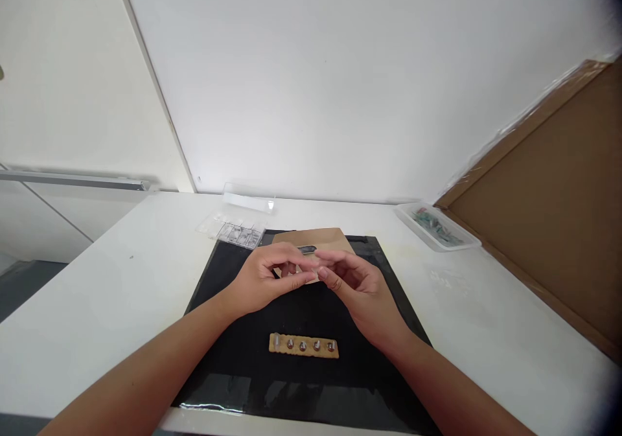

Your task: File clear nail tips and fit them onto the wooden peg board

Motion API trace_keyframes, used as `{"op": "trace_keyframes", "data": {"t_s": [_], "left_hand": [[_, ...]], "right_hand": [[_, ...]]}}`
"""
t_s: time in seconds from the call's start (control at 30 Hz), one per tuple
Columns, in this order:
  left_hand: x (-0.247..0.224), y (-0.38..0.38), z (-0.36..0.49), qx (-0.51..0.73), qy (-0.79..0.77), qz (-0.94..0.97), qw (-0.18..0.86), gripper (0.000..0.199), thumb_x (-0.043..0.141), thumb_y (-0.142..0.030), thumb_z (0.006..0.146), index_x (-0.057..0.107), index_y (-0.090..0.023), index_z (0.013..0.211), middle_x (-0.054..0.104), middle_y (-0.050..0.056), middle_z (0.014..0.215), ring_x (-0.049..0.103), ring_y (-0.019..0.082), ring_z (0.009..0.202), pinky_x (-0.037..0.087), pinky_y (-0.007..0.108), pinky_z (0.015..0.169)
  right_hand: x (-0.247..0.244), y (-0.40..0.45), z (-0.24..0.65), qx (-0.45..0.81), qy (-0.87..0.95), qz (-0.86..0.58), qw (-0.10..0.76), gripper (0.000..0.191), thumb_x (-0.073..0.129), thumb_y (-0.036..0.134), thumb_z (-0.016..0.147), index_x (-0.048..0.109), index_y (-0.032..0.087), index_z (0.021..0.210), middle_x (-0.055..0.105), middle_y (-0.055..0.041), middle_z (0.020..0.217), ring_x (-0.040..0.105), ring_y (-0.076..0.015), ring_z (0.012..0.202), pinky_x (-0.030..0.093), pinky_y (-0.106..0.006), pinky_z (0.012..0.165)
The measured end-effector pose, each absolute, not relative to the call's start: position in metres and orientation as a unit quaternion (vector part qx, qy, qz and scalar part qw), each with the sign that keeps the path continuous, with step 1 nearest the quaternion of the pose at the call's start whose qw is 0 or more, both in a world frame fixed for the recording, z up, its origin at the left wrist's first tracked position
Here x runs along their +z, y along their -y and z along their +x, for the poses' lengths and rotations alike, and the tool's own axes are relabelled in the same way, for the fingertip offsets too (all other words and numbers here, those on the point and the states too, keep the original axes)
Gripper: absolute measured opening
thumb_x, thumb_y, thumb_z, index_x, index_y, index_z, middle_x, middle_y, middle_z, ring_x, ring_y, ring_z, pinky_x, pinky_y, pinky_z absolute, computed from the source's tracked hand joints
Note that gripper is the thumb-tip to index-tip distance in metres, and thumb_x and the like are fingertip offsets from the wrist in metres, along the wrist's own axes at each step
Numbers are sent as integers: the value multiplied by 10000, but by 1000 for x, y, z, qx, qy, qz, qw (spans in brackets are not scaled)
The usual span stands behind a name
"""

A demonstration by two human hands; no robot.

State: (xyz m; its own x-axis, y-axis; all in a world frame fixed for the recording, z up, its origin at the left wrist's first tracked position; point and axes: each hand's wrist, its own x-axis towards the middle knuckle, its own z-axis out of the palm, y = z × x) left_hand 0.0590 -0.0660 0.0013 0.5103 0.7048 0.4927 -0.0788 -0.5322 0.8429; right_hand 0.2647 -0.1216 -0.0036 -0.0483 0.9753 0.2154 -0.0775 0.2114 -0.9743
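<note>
My view is bright and evenly lit, with soft shadows. Glare streaks the near edge of the black mat [291, 387]. The corners on my right darken and blur, lines stretch outward, and fine detail between the hands [315, 271] is soft.

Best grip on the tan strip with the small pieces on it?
Judgement: come from above at the near side and pinch the tan strip across its two long edges, mid-length. It lies flat and narrow on the black mat; small pieces line its top.
</note>
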Motion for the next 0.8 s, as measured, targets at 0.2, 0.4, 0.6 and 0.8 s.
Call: {"op": "trace_keyframes", "data": {"t_s": [0.2,0.4,0.6,0.8], "left_hand": [[2,64,59,474,-150,825,268,44,780,-180,920,789,-183,963,715,50,891,618,111,760,503,231,660],[1,67,61,481,-165,836,206,83,757,-199,936,754,-175,1016,688,54,905,581,109,726,498,228,625],[-2,68,60,458,-182,837,237,258,744,-263,956,747,-219,1211,681,65,981,596,120,774,525,218,617],[-5,64,59,470,-162,841,213,68,757,-215,941,799,-205,993,691,56,942,659,143,860,548,260,723]], "right_hand": [[-4,121,269,550,517,-391,526,279,842,387,875,769,293,1127,722,13,910,672,-120,853,583,-261,856],[1,122,268,523,536,-392,535,303,833,375,884,706,268,1137,711,5,920,684,-132,875,590,-273,848],[0,120,270,504,570,-400,511,327,814,383,897,652,268,1156,736,0,904,706,-159,862,595,-312,838],[-1,118,269,419,650,-431,466,158,763,386,933,741,259,1025,755,-27,964,690,-180,861,574,-307,760]]}}
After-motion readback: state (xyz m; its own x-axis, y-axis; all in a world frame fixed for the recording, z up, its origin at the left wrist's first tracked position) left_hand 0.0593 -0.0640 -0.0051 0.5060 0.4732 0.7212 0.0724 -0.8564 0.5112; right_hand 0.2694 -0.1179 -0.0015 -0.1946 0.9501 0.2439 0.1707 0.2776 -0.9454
